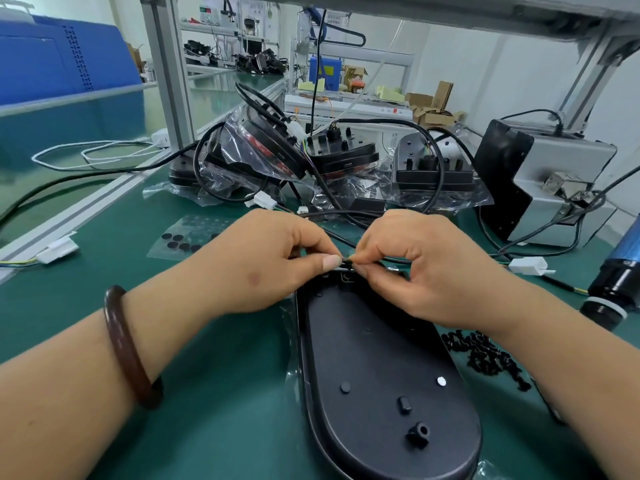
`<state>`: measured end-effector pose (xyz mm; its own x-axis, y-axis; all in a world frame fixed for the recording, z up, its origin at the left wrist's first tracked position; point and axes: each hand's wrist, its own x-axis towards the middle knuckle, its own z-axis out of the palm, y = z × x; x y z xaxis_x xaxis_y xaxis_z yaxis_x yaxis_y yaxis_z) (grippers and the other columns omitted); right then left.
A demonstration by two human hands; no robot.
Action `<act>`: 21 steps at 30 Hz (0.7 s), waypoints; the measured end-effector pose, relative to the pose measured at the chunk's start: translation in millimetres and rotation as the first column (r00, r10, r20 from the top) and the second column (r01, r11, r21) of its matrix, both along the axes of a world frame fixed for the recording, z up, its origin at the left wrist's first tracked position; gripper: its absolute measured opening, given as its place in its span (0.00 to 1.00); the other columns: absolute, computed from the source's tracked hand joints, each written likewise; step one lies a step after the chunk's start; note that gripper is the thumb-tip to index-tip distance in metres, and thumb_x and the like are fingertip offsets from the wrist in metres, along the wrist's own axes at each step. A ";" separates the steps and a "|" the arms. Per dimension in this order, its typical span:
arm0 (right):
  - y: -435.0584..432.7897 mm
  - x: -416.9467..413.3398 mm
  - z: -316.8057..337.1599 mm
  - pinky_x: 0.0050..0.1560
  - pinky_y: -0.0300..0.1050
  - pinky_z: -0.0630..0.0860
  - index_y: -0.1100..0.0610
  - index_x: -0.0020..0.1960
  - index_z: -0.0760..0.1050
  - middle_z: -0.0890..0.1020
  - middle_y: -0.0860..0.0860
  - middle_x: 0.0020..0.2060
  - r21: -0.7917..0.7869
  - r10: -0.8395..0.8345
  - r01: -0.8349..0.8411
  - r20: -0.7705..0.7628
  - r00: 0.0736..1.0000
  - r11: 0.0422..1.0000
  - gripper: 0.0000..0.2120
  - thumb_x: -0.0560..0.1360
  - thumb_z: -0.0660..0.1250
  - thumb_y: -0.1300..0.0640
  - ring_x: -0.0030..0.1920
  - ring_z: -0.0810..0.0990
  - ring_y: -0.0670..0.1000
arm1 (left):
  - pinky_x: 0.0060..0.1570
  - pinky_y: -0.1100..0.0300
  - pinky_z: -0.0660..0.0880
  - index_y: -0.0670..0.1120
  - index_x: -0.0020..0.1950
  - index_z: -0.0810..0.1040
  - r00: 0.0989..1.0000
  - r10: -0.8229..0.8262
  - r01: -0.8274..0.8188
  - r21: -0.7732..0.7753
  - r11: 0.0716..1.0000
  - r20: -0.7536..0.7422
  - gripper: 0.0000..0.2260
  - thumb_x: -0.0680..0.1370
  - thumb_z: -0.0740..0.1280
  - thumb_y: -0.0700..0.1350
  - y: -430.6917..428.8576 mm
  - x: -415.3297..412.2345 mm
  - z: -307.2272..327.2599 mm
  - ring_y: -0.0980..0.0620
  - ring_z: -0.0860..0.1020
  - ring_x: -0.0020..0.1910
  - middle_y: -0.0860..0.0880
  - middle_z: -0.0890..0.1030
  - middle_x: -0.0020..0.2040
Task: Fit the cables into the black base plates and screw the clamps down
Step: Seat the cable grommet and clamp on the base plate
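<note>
A black oval base plate [377,368] lies on the green mat in front of me, its far end under my fingers. My left hand [266,261] and my right hand [419,268] meet at that far end and together pinch a small black clamp piece [347,263] over the plate's rim. A black cable [341,239] runs from behind my hands toward the pinch point. What lies under the fingertips is hidden.
Bagged black units with cables [311,161] are piled behind my hands. A heap of small black clamps [485,355] lies at right, near a blue electric screwdriver [620,282]. A sheet of black round pads [183,237] and white connectors [528,265] lie nearby.
</note>
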<state>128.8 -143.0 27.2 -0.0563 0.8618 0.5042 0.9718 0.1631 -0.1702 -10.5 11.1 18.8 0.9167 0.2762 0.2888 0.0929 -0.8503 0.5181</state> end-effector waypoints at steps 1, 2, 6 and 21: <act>0.8 0.0 -0.2 0.41 0.53 0.75 0.61 0.39 0.81 0.82 0.53 0.35 -0.002 -0.001 0.001 0.027 1.000 1.000 0.03 0.71 0.69 0.64 0.39 0.78 0.56 | 0.42 0.63 0.74 0.60 0.45 0.82 1.000 0.016 -0.016 0.026 1.000 -0.013 0.06 0.73 0.66 0.56 -0.5 -0.8 2.1 0.60 0.77 0.39 0.58 0.81 0.38; 1.4 -0.4 -0.4 0.40 0.53 0.75 0.62 0.39 0.81 0.82 0.54 0.35 -0.003 0.000 0.000 0.054 0.999 1.000 0.03 0.71 0.69 0.64 0.39 0.78 0.57 | 0.44 0.61 0.74 0.62 0.46 0.82 0.999 0.036 -0.035 0.060 0.998 -0.022 0.06 0.73 0.65 0.57 -1.8 -2.0 4.7 0.61 0.77 0.41 0.61 0.81 0.39; 2.7 -3.9 -0.5 0.40 0.52 0.74 0.63 0.36 0.79 0.81 0.54 0.34 -0.009 0.014 -0.013 0.112 0.994 1.000 0.05 0.71 0.68 0.63 0.37 0.77 0.57 | 0.41 0.62 0.67 0.67 0.51 0.78 0.991 0.132 -0.126 0.325 0.937 0.001 0.10 0.72 0.61 0.61 -10.9 -7.2 12.8 0.61 0.74 0.44 0.65 0.78 0.39; -0.3 -4.7 11.6 0.40 0.46 0.70 0.61 0.36 0.77 0.78 0.52 0.35 -0.165 0.066 -0.031 0.212 0.975 0.986 0.07 0.73 0.69 0.63 0.39 0.74 0.54 | 0.50 0.60 0.75 0.60 0.52 0.78 0.992 0.119 -0.112 0.144 0.983 -0.039 0.13 0.69 0.70 0.58 -24.3 -2.0 1.8 0.60 0.78 0.48 0.61 0.81 0.45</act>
<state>124.1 -143.3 38.8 -0.1923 0.9236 0.3317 0.9800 0.1985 0.0154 -12.6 -13.2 20.6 0.8946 0.3404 0.2894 0.2162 -0.8967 0.3864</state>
